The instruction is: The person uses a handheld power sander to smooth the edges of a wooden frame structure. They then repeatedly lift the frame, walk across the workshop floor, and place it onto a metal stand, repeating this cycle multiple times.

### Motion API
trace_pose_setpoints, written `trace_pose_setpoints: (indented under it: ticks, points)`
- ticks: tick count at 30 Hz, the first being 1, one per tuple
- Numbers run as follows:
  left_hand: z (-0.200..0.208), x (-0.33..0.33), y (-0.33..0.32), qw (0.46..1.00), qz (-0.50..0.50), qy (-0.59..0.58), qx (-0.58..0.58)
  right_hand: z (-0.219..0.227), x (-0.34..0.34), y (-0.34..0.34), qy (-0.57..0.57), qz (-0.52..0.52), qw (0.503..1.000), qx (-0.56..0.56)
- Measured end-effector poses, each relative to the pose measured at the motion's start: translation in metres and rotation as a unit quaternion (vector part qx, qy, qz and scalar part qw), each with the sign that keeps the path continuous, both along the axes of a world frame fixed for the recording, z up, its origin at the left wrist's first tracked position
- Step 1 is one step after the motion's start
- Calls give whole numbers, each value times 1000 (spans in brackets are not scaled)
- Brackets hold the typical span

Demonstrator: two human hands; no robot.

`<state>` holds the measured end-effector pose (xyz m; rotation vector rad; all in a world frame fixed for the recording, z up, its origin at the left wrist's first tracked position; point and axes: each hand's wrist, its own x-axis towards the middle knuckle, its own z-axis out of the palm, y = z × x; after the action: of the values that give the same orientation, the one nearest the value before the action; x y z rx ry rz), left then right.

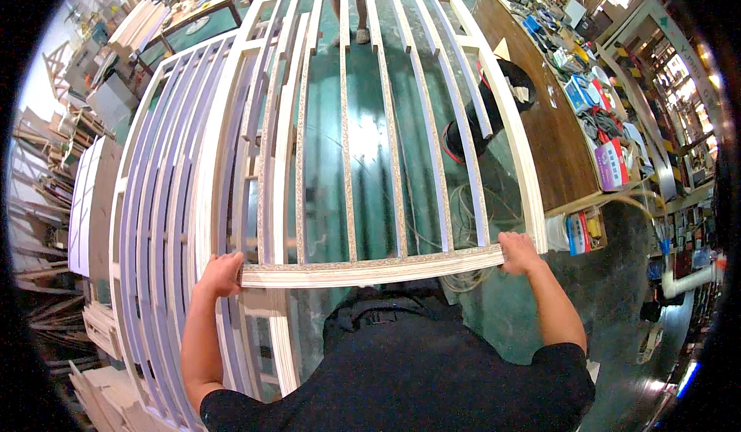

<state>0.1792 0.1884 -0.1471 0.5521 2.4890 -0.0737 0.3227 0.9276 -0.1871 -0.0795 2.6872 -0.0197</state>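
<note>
A long wooden frame with pale rails stretches away from me, with several lengthwise slats of chipboard inside it. Some slats end partway and overlap others. My left hand is closed round the near left corner of the frame, and my right hand grips the near right corner. Both arms reach forward with the near end rail in front of my body. At the far end stands another person, seen only from the legs down to the feet; their hold on the frame cannot be made out.
Close on the left lies a second slatted frame. A brown workbench with tools and boxes runs along the right. Between bench and frame is a black cylindrical object; a thin hose lies on the green floor.
</note>
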Motion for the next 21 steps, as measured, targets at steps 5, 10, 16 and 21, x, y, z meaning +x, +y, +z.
trace_pose_setpoints:
  ticks: [5, 10, 16, 21]
  points:
    - [-1, -121, 41, 1000, -5, 22, -7, -12, -128, 31, -25, -19, 999, 17]
    - [-2, -235, 82, 999, 27, 1, -33, -47, -246, 90, 4, 8, 1000, -25]
    - [3, -395, 126, 998, 33, 12, -52, -35, -420, 129, 13, 20, 1000, -20]
    - [9, -534, 169, 999, 37, -8, -23, -39, -556, 175, 25, 23, 999, -19]
